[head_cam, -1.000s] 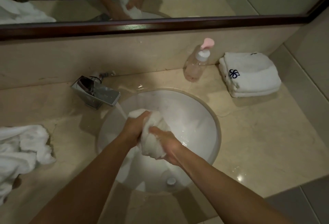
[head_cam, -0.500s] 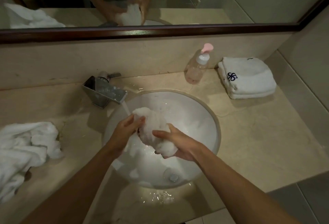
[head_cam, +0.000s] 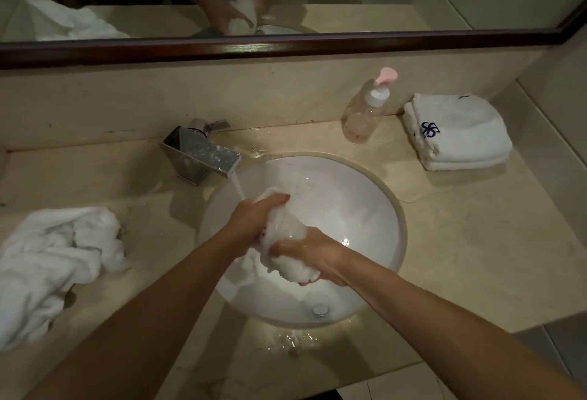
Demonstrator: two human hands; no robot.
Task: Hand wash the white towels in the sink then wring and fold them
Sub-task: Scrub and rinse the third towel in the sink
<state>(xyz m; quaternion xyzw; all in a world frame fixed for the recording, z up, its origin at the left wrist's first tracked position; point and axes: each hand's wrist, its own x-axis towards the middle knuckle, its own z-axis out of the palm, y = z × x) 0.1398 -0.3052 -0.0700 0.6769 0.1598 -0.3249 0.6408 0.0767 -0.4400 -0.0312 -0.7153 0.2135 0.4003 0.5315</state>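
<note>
White wet towel point(head_cam: 286, 240): your left hand point(head_cam: 254, 220) and right hand point(head_cam: 313, 252) both grip it; twisting beyond the sink point(head_cam: 365, 196) rim may splash the counter point(head_cam: 460, 240).

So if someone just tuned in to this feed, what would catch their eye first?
Both hands, left hand and right hand, gripping a wet white towel over the round sink, with water running from the faucet at the back left. Next, the crumpled towel heap on the left of the counter and the folded towel stack at the back right.
</note>
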